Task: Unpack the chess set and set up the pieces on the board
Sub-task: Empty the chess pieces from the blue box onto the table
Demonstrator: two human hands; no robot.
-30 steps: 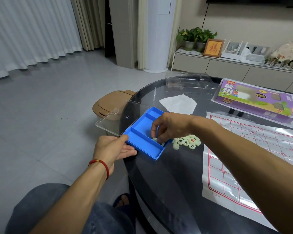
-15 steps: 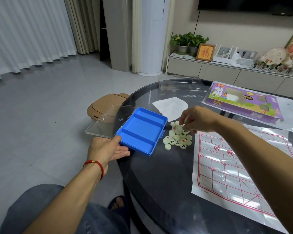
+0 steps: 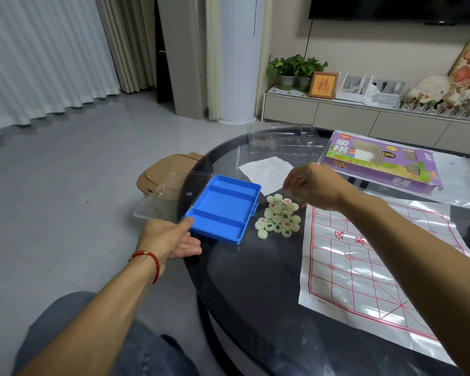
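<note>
A blue case [image 3: 223,210] lies empty on the dark round glass table [image 3: 255,294], its clear lid [image 3: 163,196] swung open to the left past the table edge. Right of it sits a pile of pale green chess pieces [image 3: 278,218] with red and black characters. The plastic board sheet [image 3: 364,267] with red lines is spread to the right, bare of pieces. My left hand [image 3: 168,237] is at the case's near left corner, thumb tip touching it, fingers straight. My right hand [image 3: 310,183] hovers over the pile's far side, fingers curled down and blurred.
The purple chess box [image 3: 377,161] lies at the back right on clear wrap. A white paper [image 3: 266,169] and a clear plastic insert [image 3: 280,137] lie behind the case. A tan bin [image 3: 160,175] stands on the floor left of the table.
My right hand left the case and the pieces now lie in a pile beside it. The hand moved right, over the pile. My left hand stayed at the case's corner.
</note>
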